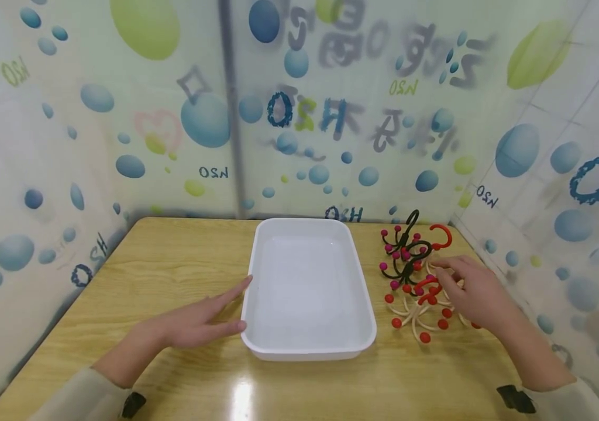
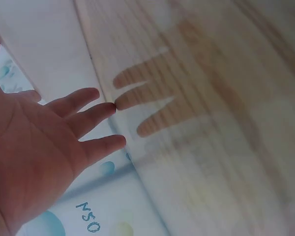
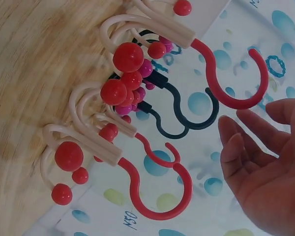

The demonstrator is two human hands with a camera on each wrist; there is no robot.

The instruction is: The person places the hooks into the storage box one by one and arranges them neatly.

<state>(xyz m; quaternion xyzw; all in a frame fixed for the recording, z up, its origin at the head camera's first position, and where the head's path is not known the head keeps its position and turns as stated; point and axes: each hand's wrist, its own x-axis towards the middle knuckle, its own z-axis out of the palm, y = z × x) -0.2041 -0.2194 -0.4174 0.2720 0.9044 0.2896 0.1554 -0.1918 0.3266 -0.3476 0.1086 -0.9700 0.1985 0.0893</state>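
Observation:
My left hand is beside the white tray, its straight, spread fingertips right at the tray's left rim. The left wrist view shows its open palm holding nothing. Several multi-armed hanger hooks with ball tips stand clustered on the right of the table. Some are cream with red balls and a red hook; others are black with pink balls and a black hook. My right hand is over the cluster's right side. In the right wrist view its fingers bend loosely close by the red hook, gripping nothing.
The tray stands in the middle of the wooden table, between my hands. Curtain-like sheets printed with blue and green bubbles enclose the table at the back and on both sides. Light glares off the front of the tabletop.

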